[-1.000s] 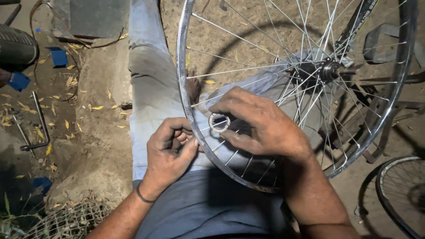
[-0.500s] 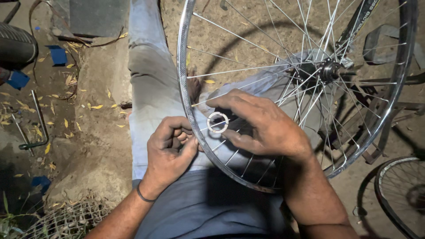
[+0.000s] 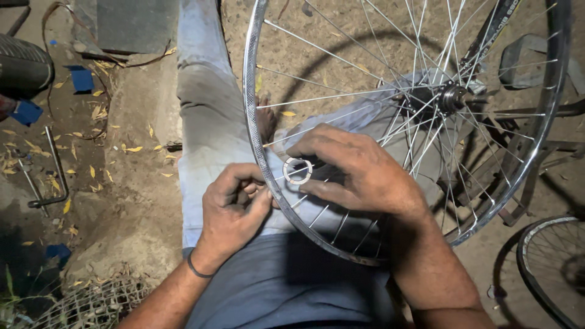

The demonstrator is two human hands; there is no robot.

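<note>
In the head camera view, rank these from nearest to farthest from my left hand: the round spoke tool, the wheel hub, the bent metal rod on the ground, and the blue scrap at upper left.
From the left hand:
1. Round spoke tool, just to its right at the rim.
2. Bent metal rod, on the ground far left.
3. Blue scrap, upper left, and wheel hub, upper right: too close to call.

Bicycle wheel [image 3: 390,122] stands across the lap, left hand [image 3: 234,210] just outside its rim, right hand [image 3: 359,173] inside among the spokes, small ring tool [image 3: 298,171] between them; bent rod [image 3: 52,176] far left.
</note>
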